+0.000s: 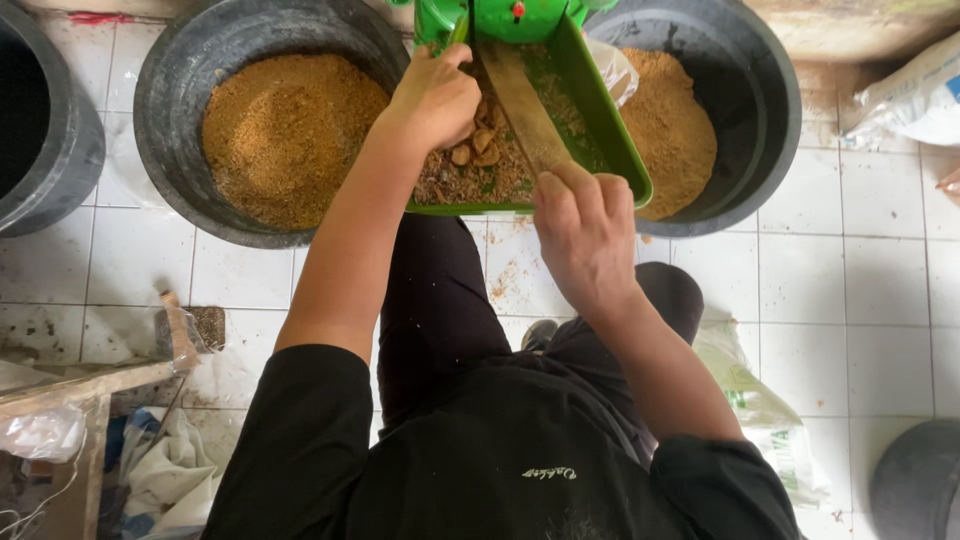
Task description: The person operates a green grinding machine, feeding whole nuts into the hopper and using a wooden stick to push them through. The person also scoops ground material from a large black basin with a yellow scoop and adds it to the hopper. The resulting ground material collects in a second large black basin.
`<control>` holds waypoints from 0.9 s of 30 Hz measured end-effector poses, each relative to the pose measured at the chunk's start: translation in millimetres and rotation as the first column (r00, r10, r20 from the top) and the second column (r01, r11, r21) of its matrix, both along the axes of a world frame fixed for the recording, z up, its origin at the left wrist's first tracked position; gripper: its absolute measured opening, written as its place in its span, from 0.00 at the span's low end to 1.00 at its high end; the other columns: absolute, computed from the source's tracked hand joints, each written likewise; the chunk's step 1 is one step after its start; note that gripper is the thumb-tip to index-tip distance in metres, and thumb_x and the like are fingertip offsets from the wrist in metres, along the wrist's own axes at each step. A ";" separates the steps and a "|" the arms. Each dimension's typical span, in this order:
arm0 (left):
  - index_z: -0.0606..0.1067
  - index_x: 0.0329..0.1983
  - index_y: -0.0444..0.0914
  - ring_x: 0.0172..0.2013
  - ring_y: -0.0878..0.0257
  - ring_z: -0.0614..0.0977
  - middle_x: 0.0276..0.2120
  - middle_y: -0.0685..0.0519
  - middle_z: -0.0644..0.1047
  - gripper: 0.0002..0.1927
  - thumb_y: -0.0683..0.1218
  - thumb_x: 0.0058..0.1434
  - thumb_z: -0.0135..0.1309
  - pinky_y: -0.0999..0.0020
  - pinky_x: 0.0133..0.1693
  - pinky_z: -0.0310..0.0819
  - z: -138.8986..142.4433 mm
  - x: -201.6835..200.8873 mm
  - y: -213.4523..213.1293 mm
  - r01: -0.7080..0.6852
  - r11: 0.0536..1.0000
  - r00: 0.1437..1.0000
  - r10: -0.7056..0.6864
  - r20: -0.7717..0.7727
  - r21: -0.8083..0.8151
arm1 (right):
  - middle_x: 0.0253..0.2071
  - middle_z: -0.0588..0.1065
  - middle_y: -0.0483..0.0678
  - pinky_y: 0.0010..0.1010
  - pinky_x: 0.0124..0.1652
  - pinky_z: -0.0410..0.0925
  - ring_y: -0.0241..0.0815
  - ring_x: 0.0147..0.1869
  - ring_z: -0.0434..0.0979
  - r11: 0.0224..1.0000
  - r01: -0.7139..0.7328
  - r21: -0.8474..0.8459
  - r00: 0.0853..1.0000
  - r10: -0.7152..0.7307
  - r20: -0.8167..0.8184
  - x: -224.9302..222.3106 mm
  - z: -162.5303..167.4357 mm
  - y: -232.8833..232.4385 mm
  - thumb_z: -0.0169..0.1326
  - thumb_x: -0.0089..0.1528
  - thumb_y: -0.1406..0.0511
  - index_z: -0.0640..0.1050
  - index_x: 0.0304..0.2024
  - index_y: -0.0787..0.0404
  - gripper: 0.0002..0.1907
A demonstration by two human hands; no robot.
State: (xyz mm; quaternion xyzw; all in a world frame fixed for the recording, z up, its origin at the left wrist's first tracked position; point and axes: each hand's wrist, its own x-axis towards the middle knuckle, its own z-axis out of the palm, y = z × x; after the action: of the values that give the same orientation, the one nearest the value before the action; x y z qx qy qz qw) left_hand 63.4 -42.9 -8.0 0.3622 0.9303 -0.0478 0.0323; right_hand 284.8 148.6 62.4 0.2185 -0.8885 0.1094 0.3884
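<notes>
Green plastic hopper tray (600,120), sloping down from a green machine (510,18) at the top of the head view, sits right in the middle of things, held above the gap between two big black round tubs. Left hand (435,100) is in the tray now, fingers curled down over a heap of brown lumps and crumbs (475,165), pressing into it; whether anything is pinched underneath, I cannot tell. Right hand (585,235) is at the tray's near lip, fingers folded tight around the handle end of a flat brown wooden stick (520,105) that lies lengthwise up the tray. Left black tub (175,130) holds a broad mound of fine golden-brown meal (285,135); right black tub (755,110) carries a similar mound (675,130). So a good deal looks already ground, judging by those two heaps, while the lumpy pile in the tray remains to go through. White floor tiles (880,260) below show scattered crumbs, and a crumpled plastic sack (765,420) lies by the person's right knee.
</notes>
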 end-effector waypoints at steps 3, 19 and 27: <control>0.80 0.17 0.35 0.64 0.51 0.71 0.41 0.44 0.82 0.10 0.34 0.51 0.53 0.45 0.60 0.65 -7.6 -7.8 0.1 0.000 1.000 0.998 0.000 -0.063 0.006 | 0.52 0.74 0.51 0.38 0.50 0.68 0.50 0.50 0.72 0.991 0.089 -0.102 0.996 -0.088 0.006 12.9 -1.5 -1.6 0.64 0.64 0.74 0.72 0.51 0.64 0.16; 0.81 0.20 0.36 0.63 0.54 0.69 0.28 0.52 0.80 0.11 0.36 0.56 0.52 0.41 0.58 0.64 7.6 4.1 6.9 -0.004 0.992 0.998 -0.004 -0.060 -0.123 | 0.48 0.75 0.52 0.40 0.47 0.70 0.50 0.48 0.74 0.992 0.060 -0.111 0.997 -0.064 -0.038 66.1 29.3 22.9 0.64 0.63 0.76 0.73 0.48 0.65 0.15; 0.81 0.24 0.35 0.64 0.54 0.69 0.32 0.50 0.80 0.09 0.36 0.56 0.52 0.41 0.60 0.63 15.9 9.6 4.6 -0.017 0.996 1.000 0.015 -0.020 -0.084 | 0.51 0.75 0.52 0.38 0.50 0.69 0.49 0.51 0.73 0.982 0.151 -0.111 0.986 -0.157 -0.048 53.6 18.7 26.7 0.64 0.65 0.75 0.73 0.50 0.64 0.15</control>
State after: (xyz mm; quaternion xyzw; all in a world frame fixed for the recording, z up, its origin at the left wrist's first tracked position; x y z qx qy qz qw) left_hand 73.0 -38.3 7.9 0.3525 0.9306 -0.0902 0.0389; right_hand 338.5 175.3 81.1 0.1310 -0.8842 0.1201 0.4319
